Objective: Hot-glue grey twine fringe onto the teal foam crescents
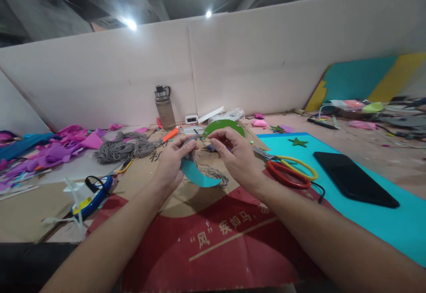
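Note:
My left hand (175,160) is closed around a teal crescent-shaped piece (197,176) and pinches grey cord (216,175) at its top edge. My right hand (233,153) is closed too, pinching the same grey cord just to the right of the left fingers. Loose loops of the cord hang down below the crescent onto the cardboard. A green round piece (223,126) lies just behind both hands.
Red and yellow scissors (289,171) lie right of my right hand on a teal sheet (382,222), beside a black phone (354,179). A skein of grey cord (121,148), a water bottle (164,107), a glue gun (91,195) and purple scraps (49,153) sit left.

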Demonstrator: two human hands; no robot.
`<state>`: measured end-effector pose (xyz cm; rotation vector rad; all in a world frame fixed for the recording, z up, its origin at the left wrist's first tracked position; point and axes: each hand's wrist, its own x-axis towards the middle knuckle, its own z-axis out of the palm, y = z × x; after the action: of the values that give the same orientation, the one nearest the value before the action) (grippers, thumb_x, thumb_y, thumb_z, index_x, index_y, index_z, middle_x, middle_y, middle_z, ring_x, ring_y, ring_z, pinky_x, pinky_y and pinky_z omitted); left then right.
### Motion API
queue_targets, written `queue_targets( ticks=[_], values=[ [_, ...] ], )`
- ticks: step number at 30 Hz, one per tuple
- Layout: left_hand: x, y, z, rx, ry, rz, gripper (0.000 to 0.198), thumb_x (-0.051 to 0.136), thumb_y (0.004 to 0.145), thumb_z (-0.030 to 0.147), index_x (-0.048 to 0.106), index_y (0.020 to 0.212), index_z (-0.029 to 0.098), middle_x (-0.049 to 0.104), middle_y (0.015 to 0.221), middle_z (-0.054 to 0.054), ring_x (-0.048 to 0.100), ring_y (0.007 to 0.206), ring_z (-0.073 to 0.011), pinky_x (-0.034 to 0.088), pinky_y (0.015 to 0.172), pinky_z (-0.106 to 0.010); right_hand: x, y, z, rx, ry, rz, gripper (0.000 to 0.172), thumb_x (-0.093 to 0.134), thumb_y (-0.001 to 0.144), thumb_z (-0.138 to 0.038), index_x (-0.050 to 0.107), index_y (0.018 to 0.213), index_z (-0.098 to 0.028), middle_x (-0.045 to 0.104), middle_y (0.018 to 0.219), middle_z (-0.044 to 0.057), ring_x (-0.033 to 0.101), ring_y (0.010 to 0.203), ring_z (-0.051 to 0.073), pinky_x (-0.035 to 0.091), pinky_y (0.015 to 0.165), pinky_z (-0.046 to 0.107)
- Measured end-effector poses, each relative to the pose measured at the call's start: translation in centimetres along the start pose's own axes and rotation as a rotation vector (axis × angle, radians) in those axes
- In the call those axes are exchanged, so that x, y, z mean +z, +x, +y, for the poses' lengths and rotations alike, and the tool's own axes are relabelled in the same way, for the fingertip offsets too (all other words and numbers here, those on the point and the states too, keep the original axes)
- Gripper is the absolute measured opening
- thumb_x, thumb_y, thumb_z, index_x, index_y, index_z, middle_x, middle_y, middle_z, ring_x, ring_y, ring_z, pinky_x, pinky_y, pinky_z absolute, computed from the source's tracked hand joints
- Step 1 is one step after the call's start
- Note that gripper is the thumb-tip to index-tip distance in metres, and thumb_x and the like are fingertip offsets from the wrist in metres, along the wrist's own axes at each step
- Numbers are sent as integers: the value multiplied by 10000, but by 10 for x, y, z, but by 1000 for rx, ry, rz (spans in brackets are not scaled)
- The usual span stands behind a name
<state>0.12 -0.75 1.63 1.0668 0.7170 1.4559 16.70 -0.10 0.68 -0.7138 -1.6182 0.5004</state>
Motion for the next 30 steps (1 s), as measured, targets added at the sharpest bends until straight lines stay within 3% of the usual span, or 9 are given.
queue_targets(
  ticks=[9,19,30],
  values=[
    [5,-4,2,0,46,-9,210,826,642,230,668,750,144,620,630,22,531,540,-66,445,553,-182,0,0,-6,25,-5,-2,59,600,902,-240,634,893,-193,633,881,29,581,791,141,472,710,299],
    [7,-6,1,-22,131,20,261,843,611,261,706,803,149,630,657,17,519,550,-70,422,527,-194,-2,1,-6,-54,-136,10,29,614,889,-203,643,886,-205,589,871,24,539,772,138,434,676,289],
    [5,-5,-2,-37,148,15,285,845,634,265,717,854,137,626,682,14,499,556,-55,413,524,-177,-1,0,-5,-25,-138,12,37,623,884,-209,639,915,-199,590,903,34,533,760,136,437,668,293]
  ],
)
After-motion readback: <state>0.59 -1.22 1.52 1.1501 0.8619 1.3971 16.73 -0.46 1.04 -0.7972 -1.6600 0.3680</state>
